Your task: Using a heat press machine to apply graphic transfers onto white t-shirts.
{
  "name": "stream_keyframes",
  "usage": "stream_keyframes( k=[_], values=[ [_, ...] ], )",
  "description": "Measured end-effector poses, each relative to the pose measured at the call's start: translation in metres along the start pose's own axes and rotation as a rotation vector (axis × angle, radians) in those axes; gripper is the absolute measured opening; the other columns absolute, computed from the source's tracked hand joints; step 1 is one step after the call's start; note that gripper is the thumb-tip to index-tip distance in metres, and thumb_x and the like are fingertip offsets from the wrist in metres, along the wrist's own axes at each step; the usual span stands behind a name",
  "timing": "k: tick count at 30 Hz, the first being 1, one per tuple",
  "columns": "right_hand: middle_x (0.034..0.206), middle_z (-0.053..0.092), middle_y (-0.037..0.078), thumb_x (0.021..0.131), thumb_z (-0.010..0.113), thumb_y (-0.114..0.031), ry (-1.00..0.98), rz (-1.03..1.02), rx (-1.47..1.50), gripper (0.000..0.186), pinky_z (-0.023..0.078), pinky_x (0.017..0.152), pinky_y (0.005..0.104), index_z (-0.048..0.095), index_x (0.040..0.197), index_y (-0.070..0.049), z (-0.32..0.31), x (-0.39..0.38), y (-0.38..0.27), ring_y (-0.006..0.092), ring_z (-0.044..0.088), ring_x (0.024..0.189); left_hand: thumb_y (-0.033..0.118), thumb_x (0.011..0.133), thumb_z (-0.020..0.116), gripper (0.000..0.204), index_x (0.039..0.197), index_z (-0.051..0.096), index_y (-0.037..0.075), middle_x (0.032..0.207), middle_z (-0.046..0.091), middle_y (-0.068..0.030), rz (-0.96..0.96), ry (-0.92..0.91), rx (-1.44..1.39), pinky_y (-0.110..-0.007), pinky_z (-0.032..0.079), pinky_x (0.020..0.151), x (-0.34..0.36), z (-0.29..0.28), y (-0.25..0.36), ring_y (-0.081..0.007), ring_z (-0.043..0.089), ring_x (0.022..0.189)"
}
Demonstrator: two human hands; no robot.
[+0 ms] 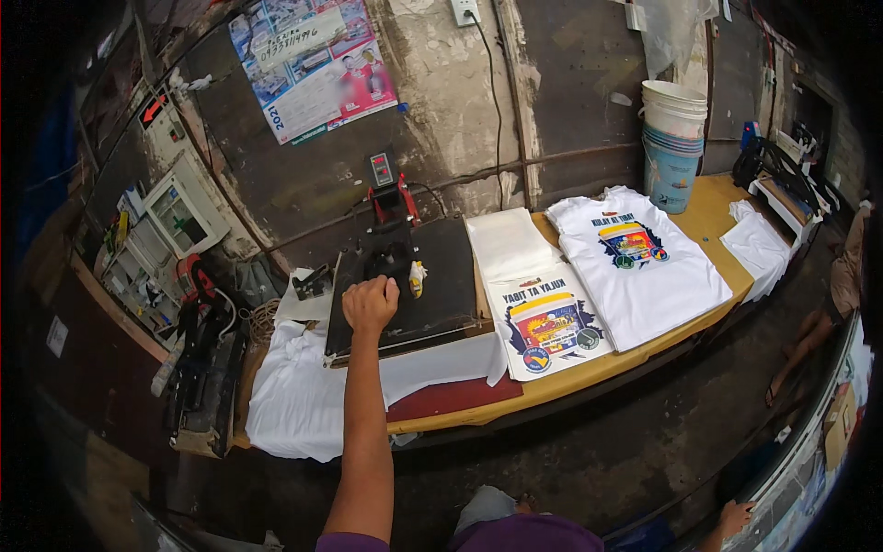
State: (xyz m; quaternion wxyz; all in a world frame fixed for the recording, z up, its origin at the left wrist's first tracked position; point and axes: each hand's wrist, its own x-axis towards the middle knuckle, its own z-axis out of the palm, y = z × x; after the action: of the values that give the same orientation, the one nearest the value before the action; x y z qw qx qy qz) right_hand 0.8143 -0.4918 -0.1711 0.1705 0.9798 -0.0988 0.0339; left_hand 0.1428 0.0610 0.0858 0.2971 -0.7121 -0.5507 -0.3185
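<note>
My left hand (370, 304) is closed in a fist over the front of a black heat press (441, 248), at its handle; the grip itself is mostly hidden under my fingers. A small yellow-and-white thing (417, 279) sits on the press top. White shirt cloth (294, 396) spreads out from under the press and hangs over the table's front edge. Right of the press lies a printed transfer sheet (547, 327), beside a stack of printed white shirts (644, 276). Far to the lower right, my right hand (736, 518) rests its fingers on the edge of another surface (782, 488).
The yellow-topped table (543, 391) stands along the wall. Stacked buckets (671, 147) stand at its back, a folded white cloth (756, 250) near its right end. A second black machine (207, 368) is at the left. Another person's legs (809, 340) show at the right.
</note>
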Motion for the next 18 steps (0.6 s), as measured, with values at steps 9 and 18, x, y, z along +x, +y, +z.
stream_keyframes(
  k=[9,18],
  values=[
    [0.09,0.062,0.025,0.077,0.051,-0.059,0.447,-0.412,0.226,0.076,0.049,0.066,0.0497,0.055,0.113,0.008,0.009,-0.003,0.015,0.0385,0.061,0.079,0.028,0.081,0.053,0.028,0.06,0.055,0.009,0.059,0.059,-0.0088,-0.016,0.0,0.023,-0.04,0.045,0.06,-0.004,-0.016,-0.005,-0.0274,0.059,0.059],
    [0.134,0.042,0.025,0.088,0.041,-0.042,0.199,-0.39,-0.075,0.043,0.048,0.078,0.0489,0.06,0.117,-0.018,0.007,0.001,0.024,0.0392,0.056,0.103,0.028,0.082,0.052,0.028,0.063,0.055,0.008,0.059,0.057,-0.0118,0.005,0.008,-0.071,-0.043,0.044,0.058,0.003,-0.005,0.004,-0.031,0.057,0.058]
  ],
)
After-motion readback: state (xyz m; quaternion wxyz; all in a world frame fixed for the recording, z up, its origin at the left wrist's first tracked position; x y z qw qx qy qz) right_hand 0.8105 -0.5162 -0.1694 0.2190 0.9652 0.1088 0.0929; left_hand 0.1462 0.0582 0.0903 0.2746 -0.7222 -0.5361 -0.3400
